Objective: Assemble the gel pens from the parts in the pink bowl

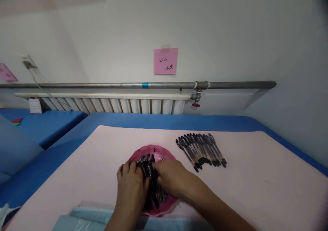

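Observation:
A pink bowl (169, 151) holds a heap of black-capped pens (153, 186), some clear-barrelled. My left hand (130, 183) is at the bowl's left side, its fingers curled and its thumb against the pens. From the right, my right hand (173, 178) reaches into the bowl with bent fingers at the pens; its fingertips are partly hidden. To the right of the bowl, several similar pens (201, 149) lie side by side in a slanted row, caps toward the wall.
A pink sheet (256, 176) covers most of the blue table (164, 120). Folded light-blue cloth (84, 217) lies at the near edge. Behind the table are a white radiator (133, 105), a metal pipe (110, 85) and a red-handled valve (196, 104). A person's blue sleeve (15, 145) shows at left.

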A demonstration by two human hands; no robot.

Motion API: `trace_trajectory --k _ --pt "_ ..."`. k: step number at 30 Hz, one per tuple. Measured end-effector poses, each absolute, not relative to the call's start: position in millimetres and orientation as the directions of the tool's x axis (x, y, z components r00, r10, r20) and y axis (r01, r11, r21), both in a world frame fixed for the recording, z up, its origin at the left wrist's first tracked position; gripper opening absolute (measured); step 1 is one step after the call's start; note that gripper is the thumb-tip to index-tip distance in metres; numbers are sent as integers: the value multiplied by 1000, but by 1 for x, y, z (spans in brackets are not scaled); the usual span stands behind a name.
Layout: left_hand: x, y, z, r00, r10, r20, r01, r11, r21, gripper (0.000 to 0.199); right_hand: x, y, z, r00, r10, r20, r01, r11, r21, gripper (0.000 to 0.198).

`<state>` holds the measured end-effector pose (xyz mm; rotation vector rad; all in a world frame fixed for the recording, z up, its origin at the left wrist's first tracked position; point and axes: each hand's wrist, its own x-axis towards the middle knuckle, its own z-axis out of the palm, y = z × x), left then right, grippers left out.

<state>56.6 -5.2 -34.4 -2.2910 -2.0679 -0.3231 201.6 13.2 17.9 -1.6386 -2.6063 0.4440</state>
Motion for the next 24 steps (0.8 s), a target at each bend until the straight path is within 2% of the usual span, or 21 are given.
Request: trace_trajectory --k 6,14,24 --pt "56 -4 -32 77 989 129 983 -97 155 28 204 16 15 -446 892 -70 858 404 -316 24" --pt "60 -3 -31 89 990 114 985 -104 140 30 205 17 20 -418 899 -134 901 390 -192 26" --pt "57 -2 -32 72 994 79 983 -84 165 24 200 18 28 -399 908 -126 902 364 -234 24"
